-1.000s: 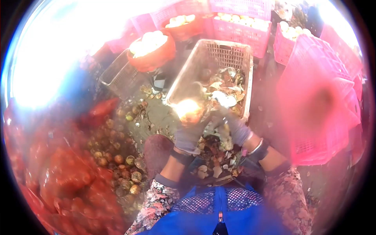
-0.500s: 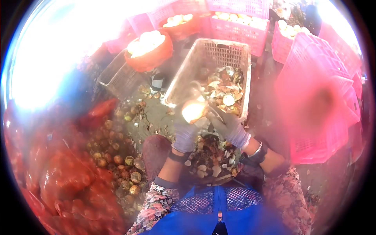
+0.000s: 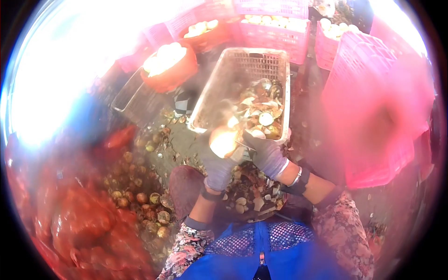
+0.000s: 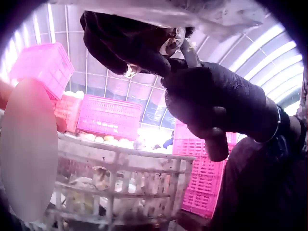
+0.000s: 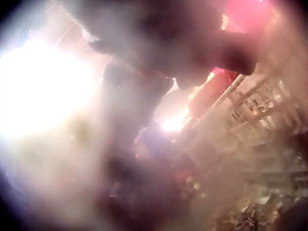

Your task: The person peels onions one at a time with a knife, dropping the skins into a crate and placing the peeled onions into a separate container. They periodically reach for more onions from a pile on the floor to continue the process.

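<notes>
My gloved left hand [image 3: 215, 163] holds a brightly lit onion [image 3: 223, 142] over the near end of a dirty white crate [image 3: 285, 105]. Close at its right side, my gloved right hand [image 3: 269, 156] grips a small knife; its thin blade [image 4: 189, 54] shows in the left wrist view, up against the work. Glare washes out much of the onion's surface. Inside the crate are loose dry skins and a pale onion [image 3: 266, 119]. In the right wrist view the hand is a dark blur, and fingers hide most of the knife's handle.
Unpeeled onions [image 3: 142, 198] lie on the ground at left, beside red net sacks [image 3: 84, 219]. Orange baskets [image 3: 172, 74] and pink crates [image 3: 275, 37] of pale onions stand behind. Stacked pink crates [image 3: 373, 154] rise at right. Peelings [image 3: 256, 203] lie between my knees.
Both hands have shifted slightly left with the onion, whose bright side now shows larger. My right hand has turned beside it. The whole head view has also drifted a little left.
</notes>
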Motion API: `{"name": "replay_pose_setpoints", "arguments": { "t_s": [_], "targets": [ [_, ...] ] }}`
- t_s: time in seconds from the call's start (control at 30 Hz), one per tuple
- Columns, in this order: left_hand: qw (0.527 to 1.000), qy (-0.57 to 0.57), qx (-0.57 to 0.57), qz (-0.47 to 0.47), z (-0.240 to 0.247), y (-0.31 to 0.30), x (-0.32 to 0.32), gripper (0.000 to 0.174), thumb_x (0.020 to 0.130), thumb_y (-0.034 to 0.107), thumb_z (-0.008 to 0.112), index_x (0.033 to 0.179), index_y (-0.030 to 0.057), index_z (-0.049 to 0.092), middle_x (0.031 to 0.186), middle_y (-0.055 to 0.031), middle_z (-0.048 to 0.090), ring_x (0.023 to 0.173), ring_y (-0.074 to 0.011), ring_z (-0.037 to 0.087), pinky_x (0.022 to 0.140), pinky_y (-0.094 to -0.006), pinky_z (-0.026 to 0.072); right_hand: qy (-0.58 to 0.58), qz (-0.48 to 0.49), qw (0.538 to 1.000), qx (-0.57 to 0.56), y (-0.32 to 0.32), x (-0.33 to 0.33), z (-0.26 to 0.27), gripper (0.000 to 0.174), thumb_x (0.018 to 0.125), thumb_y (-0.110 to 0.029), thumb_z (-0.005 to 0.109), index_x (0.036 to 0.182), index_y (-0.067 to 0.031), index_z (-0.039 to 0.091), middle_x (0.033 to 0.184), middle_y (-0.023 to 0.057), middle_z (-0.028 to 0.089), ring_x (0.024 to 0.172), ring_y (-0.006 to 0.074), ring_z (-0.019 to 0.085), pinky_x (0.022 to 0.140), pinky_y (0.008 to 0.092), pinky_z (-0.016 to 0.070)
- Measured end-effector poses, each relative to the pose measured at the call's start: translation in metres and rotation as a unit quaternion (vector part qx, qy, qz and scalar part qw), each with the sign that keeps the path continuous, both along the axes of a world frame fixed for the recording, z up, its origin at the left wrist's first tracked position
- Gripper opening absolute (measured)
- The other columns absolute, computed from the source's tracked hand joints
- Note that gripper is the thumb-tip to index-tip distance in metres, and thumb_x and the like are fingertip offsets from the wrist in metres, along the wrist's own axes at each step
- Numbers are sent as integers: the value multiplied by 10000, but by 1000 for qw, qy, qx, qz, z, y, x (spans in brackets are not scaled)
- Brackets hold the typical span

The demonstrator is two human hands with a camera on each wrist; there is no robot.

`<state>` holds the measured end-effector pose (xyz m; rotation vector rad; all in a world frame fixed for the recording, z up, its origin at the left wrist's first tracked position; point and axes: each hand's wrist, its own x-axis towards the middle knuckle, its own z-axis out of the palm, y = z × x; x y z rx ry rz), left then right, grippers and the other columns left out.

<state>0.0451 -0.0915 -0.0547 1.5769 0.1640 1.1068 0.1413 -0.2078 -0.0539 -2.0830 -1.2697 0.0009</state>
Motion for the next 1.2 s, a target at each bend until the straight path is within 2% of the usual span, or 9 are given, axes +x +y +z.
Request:
{"name": "replay_pose_setpoints", "arguments": {
  "t_s": [0.17, 0.37, 0.47, 0.57, 0.7, 0.77, 0.87, 0.9, 1.2],
  "targets": [
    [989, -3, 145, 41, 7, 0, 0, 564, 706, 20, 764, 1191, -5, 477, 1091, -99, 579, 945, -169, 603, 798, -297, 527, -93, 34, 995, -2, 9, 20, -45, 814, 786, -24, 603, 1511, -152, 257, 780, 147, 643, 673, 321, 647, 581, 411, 503],
    [902, 7, -365, -230, 19, -2, -16, 473, 710, -4, 734, 1148, -7, 558, 985, -102, 609, 830, -172, 628, 705, -304, 544, -165, 35, 985, 24, 16, 30, -17, 819, 800, -56, 616, 1515, -161, 229, 803, 126, 654, 685, 283, 665, 563, 393, 508],
    [926, -1, -304, -222, 29, -5, -17, 396, 756, 35, 705, 1127, -25, 582, 936, -100, 629, 781, -172, 634, 698, -295, 538, -166, 25, 985, -31, 17, 25, -19, 796, 814, -80, 611, 1511, -187, 241, 813, 124, 657, 691, 277, 668, 569, 386, 514],
    [985, 2, 168, 29, 9, 4, -2, 372, 807, 100, 661, 1139, -42, 571, 952, -100, 639, 769, -174, 638, 691, -292, 540, -84, 35, 996, -23, 29, 27, -70, 812, 807, -79, 613, 1514, -226, 241, 780, 121, 653, 670, 280, 663, 567, 388, 511],
    [988, 38, -97, -115, 5, 1, -9, 402, 823, 189, 650, 1145, -36, 567, 995, -106, 641, 848, -187, 646, 692, -307, 554, 29, 88, 990, 104, 49, 45, -158, 795, 826, -94, 607, 1512, -271, 246, 721, 119, 638, 631, 279, 648, 561, 386, 497],
    [906, 76, -326, -258, -21, 17, -9, 456, 819, 254, 661, 1162, -29, 559, 1006, -107, 639, 865, -198, 649, 682, -319, 562, -60, 57, 996, 38, 27, 33, -72, 774, 844, -91, 592, 1512, -280, 248, 700, 121, 631, 603, 275, 633, 552, 384, 488],
    [850, -1, -408, -332, -1, 9, -10, 605, 790, 402, 647, 1186, -41, 533, 990, -128, 637, 829, -214, 647, 651, -319, 556, -85, 21, 990, -109, 25, 29, -18, 717, 870, -75, 564, 1499, -284, 289, 690, 131, 622, 568, 272, 609, 537, 383, 474],
    [839, -7, -427, -337, 3, 9, -11, 672, 774, 464, 639, 1194, -47, 521, 987, -139, 635, 817, -222, 644, 637, -318, 552, 53, 75, 994, -57, 28, 38, -39, 646, 886, -72, 554, 1470, -266, 356, 691, 132, 617, 553, 263, 595, 529, 377, 470],
    [846, -40, -338, -411, -2, 19, -12, 588, 736, 334, 671, 1160, -49, 530, 956, -146, 626, 804, -220, 621, 648, -322, 534, 392, 204, 897, -1, -13, 32, 19, 478, 929, -98, 490, 1407, -106, 484, 803, -17, 621, 588, 50, 542, 523, 224, 462]
  ]
}}
